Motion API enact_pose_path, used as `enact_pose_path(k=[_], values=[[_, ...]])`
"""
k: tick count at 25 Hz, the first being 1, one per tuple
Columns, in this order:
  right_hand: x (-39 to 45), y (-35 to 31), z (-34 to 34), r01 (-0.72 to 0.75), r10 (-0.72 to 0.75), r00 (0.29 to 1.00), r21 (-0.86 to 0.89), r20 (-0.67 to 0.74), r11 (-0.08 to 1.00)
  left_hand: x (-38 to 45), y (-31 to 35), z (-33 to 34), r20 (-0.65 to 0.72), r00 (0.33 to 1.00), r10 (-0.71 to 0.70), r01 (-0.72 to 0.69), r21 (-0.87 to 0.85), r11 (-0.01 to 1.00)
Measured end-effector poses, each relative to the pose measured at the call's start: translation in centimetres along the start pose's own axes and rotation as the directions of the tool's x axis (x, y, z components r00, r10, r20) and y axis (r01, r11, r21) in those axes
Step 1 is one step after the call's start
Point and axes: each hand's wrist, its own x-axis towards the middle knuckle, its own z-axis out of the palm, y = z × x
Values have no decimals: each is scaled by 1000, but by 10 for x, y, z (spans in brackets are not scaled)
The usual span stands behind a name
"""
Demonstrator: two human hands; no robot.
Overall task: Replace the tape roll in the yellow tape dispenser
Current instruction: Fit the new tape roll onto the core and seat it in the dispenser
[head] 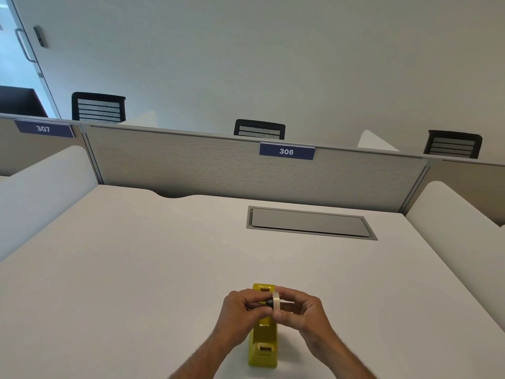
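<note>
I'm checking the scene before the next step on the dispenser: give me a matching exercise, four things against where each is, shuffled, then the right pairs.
Things:
1. tape roll
2. yellow tape dispenser
3. grey hatch
4. label 306

Places:
A. on the partition behind the desk
B. set flush into the desk top, far right
C. standing on the desk, below both hands
D. pinched in the right hand, beside the left hand

Pairs: 1-D, 2-C, 3-B, 4-A

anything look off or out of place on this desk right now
Nothing stands out. The yellow tape dispenser sits upright on the white desk, and both hands hold the tape roll above it: left hand on the dark hub, right hand on the roll. The desk's grey cover plate lies flat and closed.
</note>
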Motion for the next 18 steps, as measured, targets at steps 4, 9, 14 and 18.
enact_pose_path(k=[4,9,14,18], values=[[3,2,0,0,0,1000,-2,0,1000,1,-2,-1,24,997,68,-68,38,997],[4,6,1,-7,7,1000,4,-25,1000,3,-10,-1,-35,999,30,-30,-3,1000],[2,6,3,-35,35,999,-10,-31,999,5,-13,-2,-67,998,-21,19,-24,1000],[5,10,6,-39,32,995,-82,-93,996,5,-13,-3,-64,998,-24,22,-27,999]])
